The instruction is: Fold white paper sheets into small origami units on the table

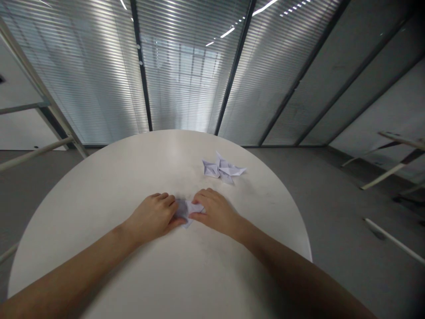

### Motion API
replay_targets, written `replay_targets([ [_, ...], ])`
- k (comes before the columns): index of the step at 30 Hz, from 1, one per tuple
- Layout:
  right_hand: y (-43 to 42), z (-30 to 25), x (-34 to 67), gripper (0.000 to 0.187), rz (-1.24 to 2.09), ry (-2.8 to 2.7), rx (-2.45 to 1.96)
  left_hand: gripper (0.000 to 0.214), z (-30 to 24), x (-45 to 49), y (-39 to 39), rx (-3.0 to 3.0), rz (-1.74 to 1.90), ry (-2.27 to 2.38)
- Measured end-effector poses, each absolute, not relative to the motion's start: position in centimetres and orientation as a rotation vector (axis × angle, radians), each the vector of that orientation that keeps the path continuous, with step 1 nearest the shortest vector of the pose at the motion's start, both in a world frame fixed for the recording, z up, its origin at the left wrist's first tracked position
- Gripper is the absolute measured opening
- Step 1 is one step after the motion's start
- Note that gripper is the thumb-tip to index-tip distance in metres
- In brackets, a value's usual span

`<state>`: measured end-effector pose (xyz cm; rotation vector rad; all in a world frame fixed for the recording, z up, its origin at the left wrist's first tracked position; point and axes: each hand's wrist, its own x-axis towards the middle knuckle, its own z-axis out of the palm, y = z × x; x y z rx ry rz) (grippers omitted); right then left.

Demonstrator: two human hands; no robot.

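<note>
I am holding a small paper [182, 208] low over the counter [186, 274], nearer to me than the folded star [222, 170] and a little to its left. My left hand [159, 215] is pinching the left end of the paper, its fingers curling over the top while the thumb is lying along the near edge. My right hand [212, 209] is pinching the other end between thumb and fingers, and of my two hands it is sitting closer to the folded star. I am gripping both ends, I think, because so light a piece would slide or spring open under one hand, and the hard surface is giving me something firm to press against. A tip of the paper is poking out toward me, away from the folded star, but my fingers are hiding much of the rest, so I cannot tell how many layers I am pinching. The folded star is lying loose with its points spreading, touching neither hand; it is probably resting out there so that my wrists are not crushing it, while it is staying within easy sight. Well beyond it, the blinds [186, 102] are letting in pale light, which is helping me, I suppose, to see the creases.
</note>
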<state>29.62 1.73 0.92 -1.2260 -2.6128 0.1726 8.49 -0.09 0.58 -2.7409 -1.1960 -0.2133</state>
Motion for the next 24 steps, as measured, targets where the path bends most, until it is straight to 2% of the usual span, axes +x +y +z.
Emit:
replay_targets([
  [3, 1.9, 0.7, 29.6, 0.051, 0.293, -2.577, -1.247, 0.036, 0.5, 8.4, 0.2, -2.768, -0.281, -1.18],
  [6, 2.0, 0.7, 29.5, 0.057, 0.395, -2.552, -1.325, 0.037, 0.3, 8.2, 0.5, -2.782, -0.372, -1.161],
  [13, 2.0, 1.4, 29.5, 0.047, 0.527, -2.429, -1.531, 0.062, -0.7, 8.1, 1.0, -2.759, -0.529, -1.307],
  [19, 2.1, 0.9, 29.6, 0.026, 0.665, -2.332, -1.504, 0.067, -1.1, 8.1, 1.1, -2.751, -0.651, -1.367],
  [21, 2.1, 0.9, 29.4, 0.02, 0.657, -2.259, -1.447, 0.067, -0.9, 8.2, 1.0, -2.752, -0.793, -1.415],
  [24, 1.9, 1.0, 28.9, 0.018, 0.635, -2.108, -1.377, 0.078, -0.6, 8.4, 0.7, -2.734, -1.207, -1.612],
])
